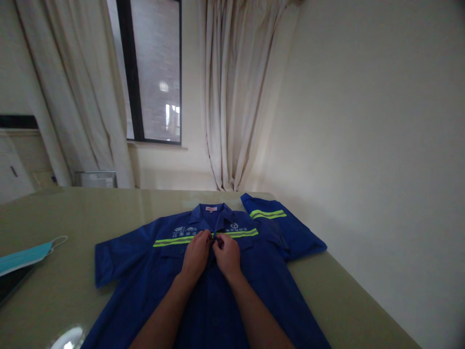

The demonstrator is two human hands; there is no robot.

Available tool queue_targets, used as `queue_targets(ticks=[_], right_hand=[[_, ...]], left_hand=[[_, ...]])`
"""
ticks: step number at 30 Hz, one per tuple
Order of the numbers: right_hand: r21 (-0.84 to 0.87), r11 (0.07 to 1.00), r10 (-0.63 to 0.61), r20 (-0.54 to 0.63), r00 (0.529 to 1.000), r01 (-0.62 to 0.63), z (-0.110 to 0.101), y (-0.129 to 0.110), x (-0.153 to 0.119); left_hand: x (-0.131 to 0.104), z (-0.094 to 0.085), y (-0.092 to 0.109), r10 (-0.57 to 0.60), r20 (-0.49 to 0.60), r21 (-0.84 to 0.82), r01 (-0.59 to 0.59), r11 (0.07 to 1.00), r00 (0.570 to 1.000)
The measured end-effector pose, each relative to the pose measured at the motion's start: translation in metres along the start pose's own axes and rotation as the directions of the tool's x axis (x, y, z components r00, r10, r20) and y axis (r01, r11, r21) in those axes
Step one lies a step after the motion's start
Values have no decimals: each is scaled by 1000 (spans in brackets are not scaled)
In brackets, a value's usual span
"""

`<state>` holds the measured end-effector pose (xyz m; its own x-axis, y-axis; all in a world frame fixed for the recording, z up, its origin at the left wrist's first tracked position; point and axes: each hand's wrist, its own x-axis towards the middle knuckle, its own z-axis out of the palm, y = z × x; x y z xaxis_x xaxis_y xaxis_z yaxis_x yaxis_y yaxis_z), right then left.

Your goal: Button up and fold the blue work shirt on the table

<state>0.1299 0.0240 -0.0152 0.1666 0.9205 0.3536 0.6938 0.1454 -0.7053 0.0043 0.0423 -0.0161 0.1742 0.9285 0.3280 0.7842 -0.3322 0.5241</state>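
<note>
A blue short-sleeved work shirt (141, 261) lies face up, its collar toward the far side and its hem running out of view at the bottom. A yellow-green reflective stripe and white lettering cross its chest. At the front placket, just below the collar opening, my left hand (197, 252) and my right hand (227, 254) meet with bent fingers, pinching the shirt's front edges. The fingertips hide the exact spot they grip, and no button can be made out there.
The shirt rests on a greenish table (72, 218). A folded blue garment (290, 232) with a matching stripe lies at the right, by the shirt's sleeve. At the left, a light blue face mask (27, 257) sits over a dark flat object (14, 286). A wall (381, 145) borders the table's right side.
</note>
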Motion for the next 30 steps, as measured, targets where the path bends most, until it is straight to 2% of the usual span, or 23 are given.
queue_targets(ticks=[8,13,23,30], right_hand=[[-90,995,-37,14,999,38,-4,-9,-4],[-44,998,-52,43,998,54,-5,-8,-3],[48,998,33,66,997,-36,-2,-3,0],[144,989,15,11,1000,-17,0,2,5]], left_hand=[[1,-3,0,13,39,-65,-10,998,999],[0,-1,-4,-22,16,-110,24,994,1000],[3,-1,-8,-44,-30,-249,35,968,999],[5,1,-14,-37,-28,-299,27,954,999]])
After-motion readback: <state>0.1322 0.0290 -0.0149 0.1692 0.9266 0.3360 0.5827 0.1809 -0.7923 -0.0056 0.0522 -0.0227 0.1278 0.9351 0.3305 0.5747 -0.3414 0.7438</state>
